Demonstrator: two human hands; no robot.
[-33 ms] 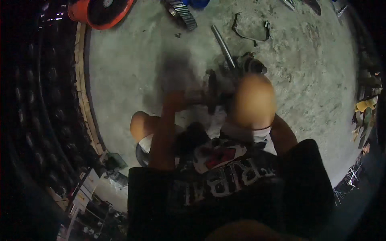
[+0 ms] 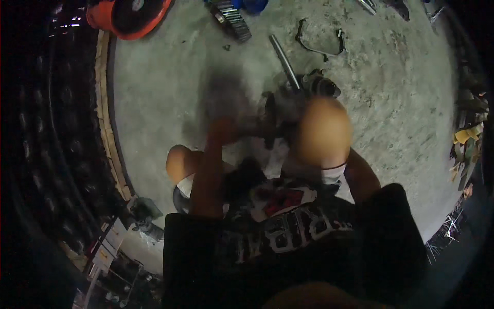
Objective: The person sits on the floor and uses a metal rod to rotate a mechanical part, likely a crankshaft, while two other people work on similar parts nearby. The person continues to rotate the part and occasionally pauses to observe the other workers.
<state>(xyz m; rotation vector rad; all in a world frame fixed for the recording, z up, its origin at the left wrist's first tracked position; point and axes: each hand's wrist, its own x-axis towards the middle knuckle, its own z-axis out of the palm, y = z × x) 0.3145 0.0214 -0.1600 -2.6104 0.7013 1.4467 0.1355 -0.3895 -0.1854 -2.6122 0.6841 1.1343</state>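
Beside my raised knee (image 2: 327, 131) lies a dark metal assembly (image 2: 270, 116) with a disc-like flange, low over the concrete floor. My left hand (image 2: 224, 131) is closed at the left end of its short shaft-like piece; blur and shadow soften the fingers. My right forearm (image 2: 363, 175) passes behind the knee, which hides my right hand. A bright metal rod (image 2: 284, 62) slants away from the far side of the assembly, next to a dark round part (image 2: 325, 86). Shadow obscures where these pieces join.
An orange round container (image 2: 100, 15) with a dark inside stands far left. Near it is a toothed gear (image 2: 229, 18). A curved dark strap or band (image 2: 321, 51) lies beyond the rod. Wooden edging (image 2: 105, 113) runs along the left; clutter (image 2: 465, 139) lines the right.
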